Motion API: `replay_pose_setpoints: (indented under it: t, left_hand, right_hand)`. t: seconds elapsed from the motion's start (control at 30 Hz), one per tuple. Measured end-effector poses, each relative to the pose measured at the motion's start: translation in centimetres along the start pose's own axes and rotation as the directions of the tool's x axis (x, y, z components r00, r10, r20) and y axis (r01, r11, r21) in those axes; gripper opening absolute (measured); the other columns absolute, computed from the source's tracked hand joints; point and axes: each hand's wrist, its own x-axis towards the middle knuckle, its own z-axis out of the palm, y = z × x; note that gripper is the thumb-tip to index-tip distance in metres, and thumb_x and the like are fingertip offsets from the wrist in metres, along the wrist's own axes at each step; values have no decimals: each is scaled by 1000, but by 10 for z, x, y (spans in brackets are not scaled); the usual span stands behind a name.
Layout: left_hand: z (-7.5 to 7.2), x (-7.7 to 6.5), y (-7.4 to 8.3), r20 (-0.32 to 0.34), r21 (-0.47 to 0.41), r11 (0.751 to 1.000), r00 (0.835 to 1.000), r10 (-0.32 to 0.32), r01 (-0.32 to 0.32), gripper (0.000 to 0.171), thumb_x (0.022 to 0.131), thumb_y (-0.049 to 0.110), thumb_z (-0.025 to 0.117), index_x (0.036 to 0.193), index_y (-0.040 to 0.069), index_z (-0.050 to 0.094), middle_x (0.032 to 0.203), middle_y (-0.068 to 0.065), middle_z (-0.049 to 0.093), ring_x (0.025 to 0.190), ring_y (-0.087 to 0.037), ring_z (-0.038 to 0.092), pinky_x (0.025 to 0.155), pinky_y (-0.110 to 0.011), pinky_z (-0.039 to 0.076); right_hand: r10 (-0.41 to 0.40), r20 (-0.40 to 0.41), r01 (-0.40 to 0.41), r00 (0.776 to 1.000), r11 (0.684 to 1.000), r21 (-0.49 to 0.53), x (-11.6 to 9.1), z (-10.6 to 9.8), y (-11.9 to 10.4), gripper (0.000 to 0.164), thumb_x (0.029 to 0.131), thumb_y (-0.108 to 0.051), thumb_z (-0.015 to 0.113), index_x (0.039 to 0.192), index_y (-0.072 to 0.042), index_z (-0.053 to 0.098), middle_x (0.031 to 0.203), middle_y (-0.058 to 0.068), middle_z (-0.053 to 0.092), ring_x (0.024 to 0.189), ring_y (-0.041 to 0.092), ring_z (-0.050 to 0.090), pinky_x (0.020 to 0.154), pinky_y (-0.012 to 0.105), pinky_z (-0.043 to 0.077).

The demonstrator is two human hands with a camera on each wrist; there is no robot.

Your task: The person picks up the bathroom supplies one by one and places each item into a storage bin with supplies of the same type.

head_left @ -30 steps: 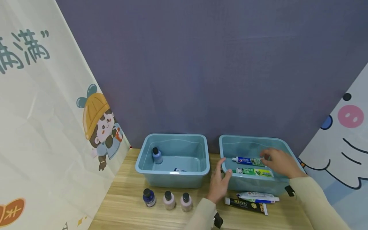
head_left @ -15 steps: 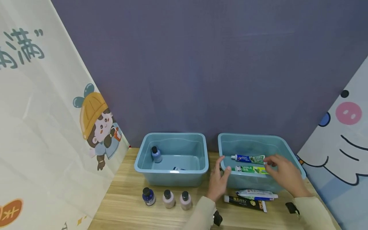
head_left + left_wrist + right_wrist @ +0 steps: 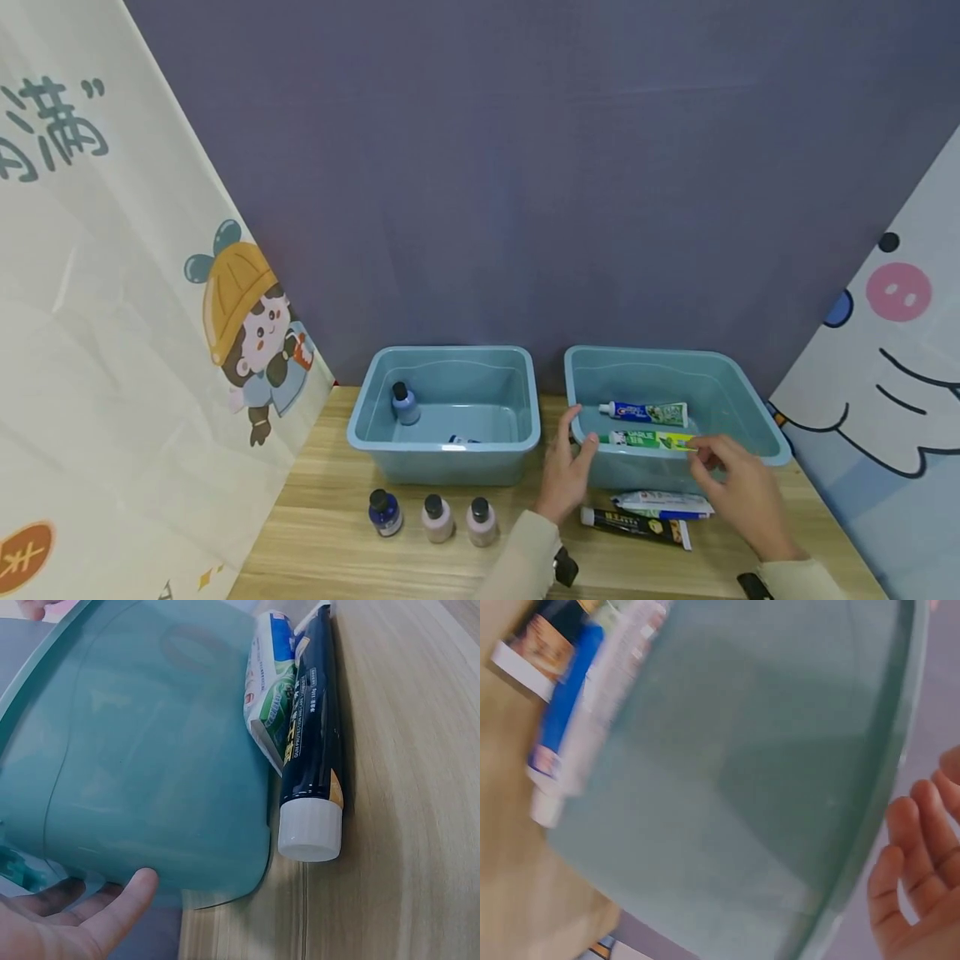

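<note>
My left hand (image 3: 564,477) rests at the front left corner of the right-hand blue bin (image 3: 765,433). Its thumb touches the front wall in the left wrist view, while the fingers lie along the side. Over that bin's front rim is my right hand (image 3: 742,492), fingers loosely bent with nothing seen in them. Inside lie a blue-and-green toothpaste tube (image 3: 645,414) and a green-and-yellow Darlie toothpaste tube (image 3: 648,440), the latter partly hidden by the rim. On the table before the bin are a black toothpaste tube (image 3: 311,735) and white-and-blue toothpaste tubes (image 3: 663,503), lying overlapped.
A second blue bin (image 3: 450,467) stands to the left, holding a small blue bottle (image 3: 406,407) and another item mostly hidden by its rim. In front stand a dark blue bottle (image 3: 386,512) and two pale pink bottles (image 3: 437,518). A dark cloth (image 3: 480,208) hangs behind.
My right hand has moved from inside the right bin toward me, over its front rim. The blue-and-green tube lies uncovered in the bin. My left hand has stayed at the corner.
</note>
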Motion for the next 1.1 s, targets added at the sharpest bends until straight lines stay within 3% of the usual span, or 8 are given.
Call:
replay_pose_setpoints:
  t: [0.17, 0.5, 0.6, 0.73, 0.83, 0.97, 1.1]
  left_hand:
    - [-1, 1, 0, 0, 6, 1000, 1000, -3, 3, 47, 104, 59, 46, 148, 63, 28, 162, 3, 41, 144, -33, 44, 111, -61, 40]
    - [-1, -1, 0, 1, 17, 1000, 1000, 7, -7, 48, 106, 53, 47, 149, 62, 28, 162, 3, 40, 140, -32, 49, 106, -57, 45]
    - [0, -1, 1, -3, 21, 1000, 1000, 8, -8, 48, 105, 54, 46, 149, 61, 28, 161, 1, 42, 140, -33, 49, 106, -57, 45]
    - [1, 0, 1, -2, 17, 1000, 1000, 12, -12, 48, 105, 56, 45, 149, 61, 28, 161, -1, 42, 141, -37, 48, 105, -58, 45]
    - [0, 1, 1, 3, 10, 1000, 1000, 11, -11, 48, 105, 56, 45, 149, 61, 27, 161, 0, 41, 142, -37, 46, 106, -58, 45]
    - [1, 1, 0, 1, 13, 1000, 1000, 9, -9, 48, 105, 54, 46, 149, 62, 27, 161, 1, 42, 143, -33, 46, 107, -58, 44]
    - [0, 0, 1, 3, 12, 1000, 1000, 12, -12, 48, 106, 51, 47, 149, 61, 27, 161, 0, 42, 141, -32, 48, 107, -56, 44]
  right_hand:
    - [15, -11, -15, 1000, 999, 30, -20, 13, -4, 21, 74, 1, 80, 89, -12, 73, 75, -8, 64, 66, -5, 51, 57, 19, 48]
    - [29, 184, -40, 983, 998, 51, -41, 37, -20, 23, 77, 0, 81, 88, -18, 72, 76, -16, 61, 66, -10, 49, 55, 21, 48]
    - [60, 303, -76, 951, 996, 42, -44, 45, -20, 21, 79, -6, 83, 94, -17, 73, 82, -14, 64, 69, -6, 53, 59, 21, 48]
    - [106, 483, -138, 869, 990, 32, -47, 56, -17, 23, 82, -14, 83, 103, -18, 73, 94, -8, 67, 77, 3, 59, 65, 23, 50]
    - [109, 565, -146, 818, 989, 21, -50, 65, -16, 27, 82, -16, 84, 106, -19, 73, 100, -7, 68, 82, 5, 60, 68, 25, 51]
    - [82, 603, -99, 794, 995, -5, -55, 75, -16, 29, 80, -16, 85, 106, -20, 74, 102, -10, 68, 90, 9, 64, 77, 31, 56]
    - [82, 613, -74, 786, 996, -39, -62, 83, -16, 28, 78, -18, 85, 105, -23, 76, 102, -13, 66, 98, 12, 64, 88, 40, 56]
